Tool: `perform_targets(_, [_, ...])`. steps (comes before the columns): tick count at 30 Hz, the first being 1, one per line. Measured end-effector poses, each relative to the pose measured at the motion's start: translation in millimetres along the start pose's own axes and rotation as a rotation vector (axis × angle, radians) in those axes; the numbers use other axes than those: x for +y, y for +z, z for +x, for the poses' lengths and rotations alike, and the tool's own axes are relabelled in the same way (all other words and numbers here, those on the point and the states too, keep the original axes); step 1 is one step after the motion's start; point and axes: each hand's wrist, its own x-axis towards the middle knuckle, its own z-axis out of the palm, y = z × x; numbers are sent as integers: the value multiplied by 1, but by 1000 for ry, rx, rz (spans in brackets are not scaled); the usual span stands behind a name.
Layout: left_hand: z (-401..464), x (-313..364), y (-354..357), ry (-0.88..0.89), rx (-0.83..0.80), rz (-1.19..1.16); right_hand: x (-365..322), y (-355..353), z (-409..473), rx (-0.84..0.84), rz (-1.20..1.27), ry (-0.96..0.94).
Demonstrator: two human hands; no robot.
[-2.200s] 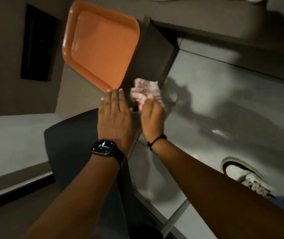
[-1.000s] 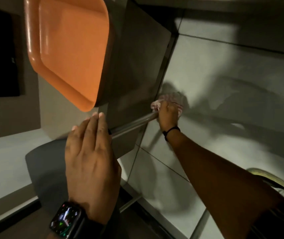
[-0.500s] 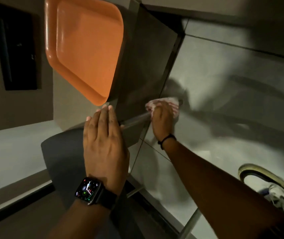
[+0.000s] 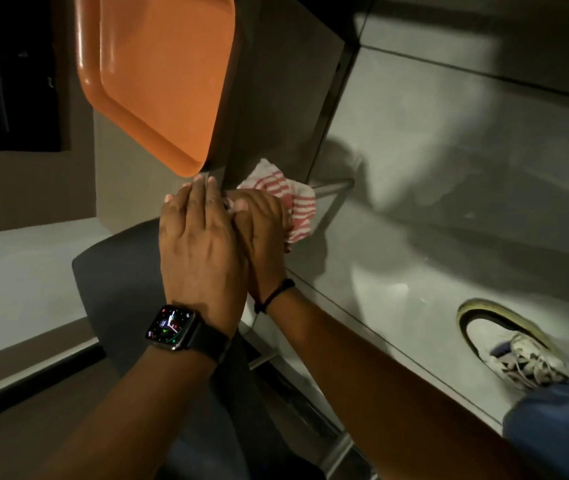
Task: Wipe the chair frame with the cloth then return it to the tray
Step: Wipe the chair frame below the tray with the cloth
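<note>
Floor [image 4: 449, 140]: pale tiles with dark joints fill the right half of the view, crossed by heavy shadows.

Tray [image 4: 158, 71]: orange, rectangular with rounded corners, bare inside. It sits at upper left on a dark surface, one corner overhanging just above the fingertips of the left hand.

Chair seat [image 4: 117, 292]: dark and rounded, below and left of both hands. The left forearm crosses over it.

Chair frame [image 4: 335, 186]: a thin metal bar is visible running right from the cloth; the section under the hands is hidden.

Left hand [image 4: 200, 244]: arm extended forward from lower left, wrist straight, back of the hand to the camera. Fingers are straight and held together, flat, not curled around anything. What the palm bears on cannot be told. It lies against the right hand and partly overlaps it. A smartwatch [image 4: 171, 327] with a lit face is on the wrist.

Right hand [image 4: 262, 220]: arm reaches in from lower right, a thin black band [image 4: 274, 295] at the wrist. The fingers are closed down over the cloth, pressing it at the near end of the bar.

Cloth [image 4: 293, 202]: white with red stripes, bunched, spilling out to the right of the right hand, below the tray and clear of it.

Shoe [image 4: 508, 348]: white, laced, on the floor at lower right.
</note>
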Motion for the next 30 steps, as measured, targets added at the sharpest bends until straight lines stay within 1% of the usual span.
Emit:
perform_targets(2, [-1, -2, 3, 19, 5, -4, 21, -3, 1, -14, 36, 19])
perform_targets(4, [0, -8, 10, 40, 26, 15, 50, -5, 9, -20, 18, 114])
perform_targets(7, [4, -14, 15, 19, 85, 17, 91, 0, 15, 10, -2, 207])
perform_targets(9, [3, -13, 17, 25, 94, 11, 125, -6, 26, 18, -26, 359])
perform_targets(11, [2, -12, 16, 32, 96, 6, 155, -20, 44, 42, 16, 616])
perform_targets(12, [2, -10, 16, 33, 93, 11, 160, -27, 51, 48, 56, 723])
perform_targets(13, [1, -8, 15, 30, 88, 22, 155, -30, 54, 47, 73, 763])
perform_targets(14, [-1, -7, 15, 28, 82, 33, 139, -29, 51, 52, 71, 729])
perform_targets(15, [-2, -6, 14, 27, 77, 38, 117, -23, 42, 59, 57, 624])
perform_targets(16, [-2, -4, 12, 26, 74, 37, 88, -15, 30, 56, 52, 489])
perform_targets(18, [-2, -1, 8, 21, 57, 31, 33, 2, 6, -12, 72, 221])
perform_targets(19, [-2, -1, 7, 20, 51, 19, 13, 6, 0, -26, 79, 138])
perform_targets(20, [-1, 0, 6, 22, 52, 1, 3, 6, 0, -23, 87, 106])
perform_targets(22, [-1, -1, 5, 23, 52, -28, 8, 1, 6, 0, 65, 79])
perform_targets(24, [-2, -3, 8, 31, 54, -35, 30, -2, 10, 14, 10, 91])
perform_targets(27, [1, -8, 12, 21, 62, -18, 78, -4, 21, 43, -29, 189])
perform_targets(30, [4, -11, 17, 4, 80, -19, 133, -15, 35, -19, -24, 322])
